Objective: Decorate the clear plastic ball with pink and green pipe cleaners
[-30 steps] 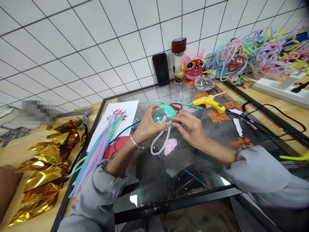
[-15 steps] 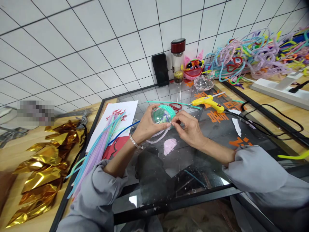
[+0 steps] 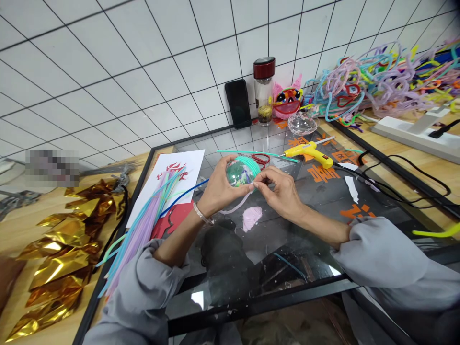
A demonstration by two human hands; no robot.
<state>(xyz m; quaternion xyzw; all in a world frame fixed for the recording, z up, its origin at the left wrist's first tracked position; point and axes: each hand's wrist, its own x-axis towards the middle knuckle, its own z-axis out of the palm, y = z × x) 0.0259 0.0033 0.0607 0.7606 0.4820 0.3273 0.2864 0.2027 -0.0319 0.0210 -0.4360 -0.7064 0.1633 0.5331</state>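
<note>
My left hand (image 3: 217, 188) cups a clear plastic ball (image 3: 240, 173) with green and coloured stuff inside and teal pipe cleaner wound round its top. My right hand (image 3: 282, 191) pinches a pale pink pipe cleaner (image 3: 235, 208) against the ball's right side; the strand trails down under the ball. A pink fluffy piece (image 3: 252, 217) lies on the glass table (image 3: 273, 249) just below both hands.
A yellow glue gun (image 3: 312, 152) and red scissors (image 3: 263, 158) lie behind the hands. A bundle of pipe cleaners (image 3: 143, 225) lies left, gold foil (image 3: 61, 249) further left. A phone (image 3: 237, 103), jar (image 3: 264, 91), clear half-sphere (image 3: 303, 123), tangled pipe cleaners (image 3: 381, 81), and cables (image 3: 395, 187) sit behind and right.
The pink pipe cleaner's hanging loop has been drawn up tight under the ball. Both hands stay on the ball, shifted only slightly.
</note>
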